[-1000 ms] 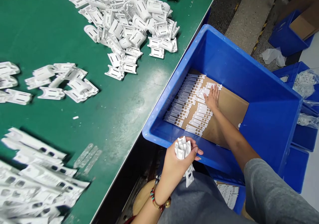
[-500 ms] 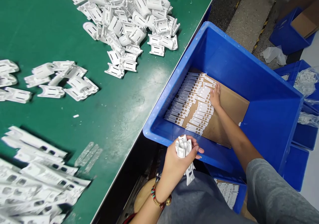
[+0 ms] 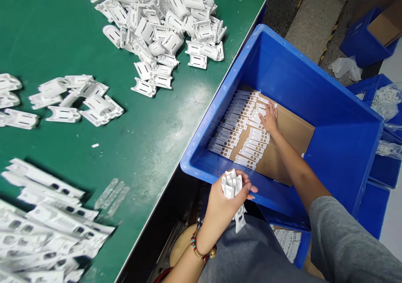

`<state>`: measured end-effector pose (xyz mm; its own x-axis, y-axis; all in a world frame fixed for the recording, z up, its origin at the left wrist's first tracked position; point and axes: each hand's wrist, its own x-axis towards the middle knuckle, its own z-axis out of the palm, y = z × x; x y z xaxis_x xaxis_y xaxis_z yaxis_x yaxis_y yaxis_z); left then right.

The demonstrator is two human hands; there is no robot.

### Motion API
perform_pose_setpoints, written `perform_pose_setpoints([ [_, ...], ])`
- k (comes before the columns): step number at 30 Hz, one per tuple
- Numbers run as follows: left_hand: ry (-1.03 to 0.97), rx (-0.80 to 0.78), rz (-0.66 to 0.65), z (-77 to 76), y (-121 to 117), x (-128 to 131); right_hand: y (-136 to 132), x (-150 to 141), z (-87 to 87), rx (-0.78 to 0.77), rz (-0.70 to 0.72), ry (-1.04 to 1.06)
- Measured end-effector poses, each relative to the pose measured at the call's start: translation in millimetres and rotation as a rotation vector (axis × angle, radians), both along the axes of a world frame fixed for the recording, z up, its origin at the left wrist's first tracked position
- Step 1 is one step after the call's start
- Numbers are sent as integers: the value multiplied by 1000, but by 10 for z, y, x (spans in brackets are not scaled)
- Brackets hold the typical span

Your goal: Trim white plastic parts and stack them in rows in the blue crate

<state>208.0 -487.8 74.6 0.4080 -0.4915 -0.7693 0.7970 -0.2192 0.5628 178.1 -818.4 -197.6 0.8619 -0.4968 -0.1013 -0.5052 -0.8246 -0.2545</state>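
Right hand [image 3: 269, 121] on crosswise white strips [image 3: 228, 138]; left hand [image 3: 221, 207] clutches white brackets [image 3: 231, 186].

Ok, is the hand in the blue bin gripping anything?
No, the right hand rests open on the white strips lying on the cardboard.

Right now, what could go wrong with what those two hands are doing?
The left hand holds a loose bunch of white plastic parts, with one piece hanging below the hand, so it might slip and fall. The right hand lies on rows of white strips on cardboard in the blue bin, and could push them out of line.
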Motion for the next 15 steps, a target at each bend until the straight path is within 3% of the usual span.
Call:
perform_pose_setpoints([
  [3,-3,-8,-5,0,-6,-5,-18,-63,62,0,21,-3],
  [7,-12,-6,-12,11,-17,1,211,-173,137,-36,82,-2],
  [11,-15,-7,-13,19,-25,5,476,-268,82,-9,151,52],
  [15,-22,-5,0,12,-23,0,455,-311,47,14,154,59],
])
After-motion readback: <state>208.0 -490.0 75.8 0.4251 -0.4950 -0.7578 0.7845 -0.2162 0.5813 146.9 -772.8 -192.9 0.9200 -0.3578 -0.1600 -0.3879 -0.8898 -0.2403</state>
